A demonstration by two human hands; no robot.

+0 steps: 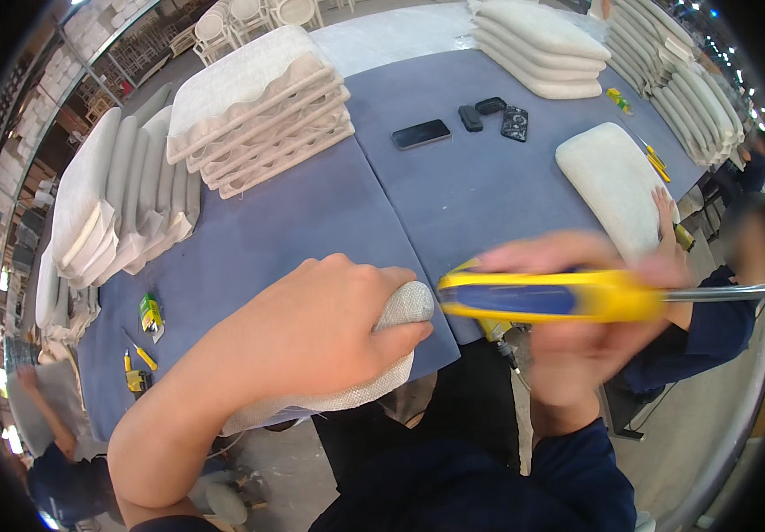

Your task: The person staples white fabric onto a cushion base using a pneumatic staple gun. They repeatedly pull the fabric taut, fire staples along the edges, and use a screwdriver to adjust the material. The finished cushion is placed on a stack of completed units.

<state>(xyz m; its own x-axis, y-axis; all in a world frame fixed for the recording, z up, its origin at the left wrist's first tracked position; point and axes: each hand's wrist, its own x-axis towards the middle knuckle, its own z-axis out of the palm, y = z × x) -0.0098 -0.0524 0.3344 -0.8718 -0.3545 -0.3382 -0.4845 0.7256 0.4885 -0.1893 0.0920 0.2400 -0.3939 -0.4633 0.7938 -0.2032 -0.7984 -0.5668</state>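
Note:
My left hand (338, 310) is closed around the edge of a light grey fabric-covered seat pad (411, 303), with the thumb and fingers wrapping its rounded end. The pad stands tilted at the table's near edge, and most of it is hidden behind my hand and forearm. To its right, my right hand (573, 359) grips a screwdriver (515, 297) with a yellow and blue handle. The metal shaft points right, away from the pad; hand and handle are smeared by motion. Below the handle shows part of a yellow tool (496, 330) with a hose fitting.
Stacks of grey pads stand at the left (121, 195), back left (258, 97) and back right (537, 49) of the blue table (311, 222). A phone (421, 134) and small dark items lie mid-table. At right, a co-worker's hand (663, 213) touches another pad (608, 173). Yellow-handled tools (145, 357) lie at left.

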